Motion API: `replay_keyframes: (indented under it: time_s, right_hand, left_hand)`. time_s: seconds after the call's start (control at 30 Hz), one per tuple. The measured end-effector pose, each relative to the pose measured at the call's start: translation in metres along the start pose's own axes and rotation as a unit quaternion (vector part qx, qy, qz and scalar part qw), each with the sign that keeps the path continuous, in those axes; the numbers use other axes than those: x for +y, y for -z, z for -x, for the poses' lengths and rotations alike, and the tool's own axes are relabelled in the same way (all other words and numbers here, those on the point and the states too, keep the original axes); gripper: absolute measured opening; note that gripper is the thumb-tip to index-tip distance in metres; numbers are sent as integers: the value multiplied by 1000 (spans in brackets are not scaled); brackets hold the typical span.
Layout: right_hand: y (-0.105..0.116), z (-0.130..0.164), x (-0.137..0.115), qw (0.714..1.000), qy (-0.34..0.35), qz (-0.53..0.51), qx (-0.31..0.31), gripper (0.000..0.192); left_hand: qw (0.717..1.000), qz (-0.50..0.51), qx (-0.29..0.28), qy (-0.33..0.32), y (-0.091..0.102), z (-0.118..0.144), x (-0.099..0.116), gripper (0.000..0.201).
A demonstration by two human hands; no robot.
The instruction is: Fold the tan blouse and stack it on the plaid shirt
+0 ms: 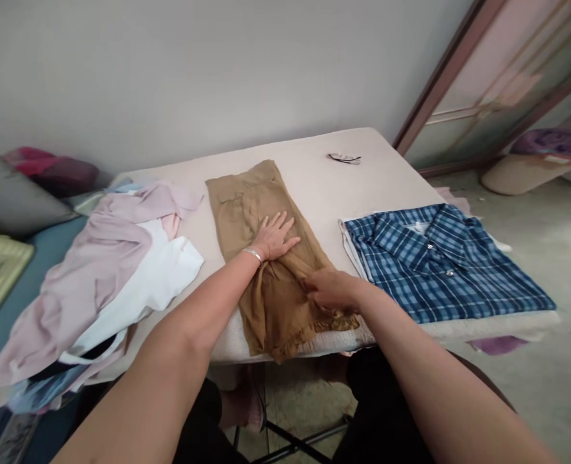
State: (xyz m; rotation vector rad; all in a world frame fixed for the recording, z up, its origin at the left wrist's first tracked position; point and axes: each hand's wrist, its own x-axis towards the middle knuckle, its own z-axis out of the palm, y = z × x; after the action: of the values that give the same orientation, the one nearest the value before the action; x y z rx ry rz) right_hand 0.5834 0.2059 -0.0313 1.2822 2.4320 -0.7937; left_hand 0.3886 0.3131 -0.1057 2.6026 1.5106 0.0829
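A brown garment (247,200) lies lengthwise across the covered table, its near end wrinkled and frilled at the table's front edge. On its middle rests my left hand (273,238), palm down with fingers spread. My right hand (331,288) is closed at the garment's right side, gripping a gathered fold of the cloth; its fingertips are partly hidden. To the right sits a folded blue plaid shirt (425,270), collar up, apart from both hands.
A loose heap of pink and white clothes (106,258) covers the table's left end. Eyeglasses (344,158) lie near the back of the table (314,180). A grey cushion (15,193) is at far left, a bin (522,171) on the floor at right.
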Motion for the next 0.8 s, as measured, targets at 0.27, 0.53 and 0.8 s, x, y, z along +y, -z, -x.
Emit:
replay_keyframes:
  time_s: [0.27, 0.53, 0.8]
  right_hand:
    - [-14, -5, -3, 999, -25, 25, -11, 25]
    - [-19, -19, -37, 998, -30, 8, 56, 25]
    - [-74, -20, -100, 930, -33, -342, -131, 39]
  left_hand:
    - [996, 16, 82, 22, 17, 134, 2, 67]
    - [995, -51, 61, 56, -21, 173, 17, 73]
    - [997, -34, 52, 55, -19, 172, 13, 72]
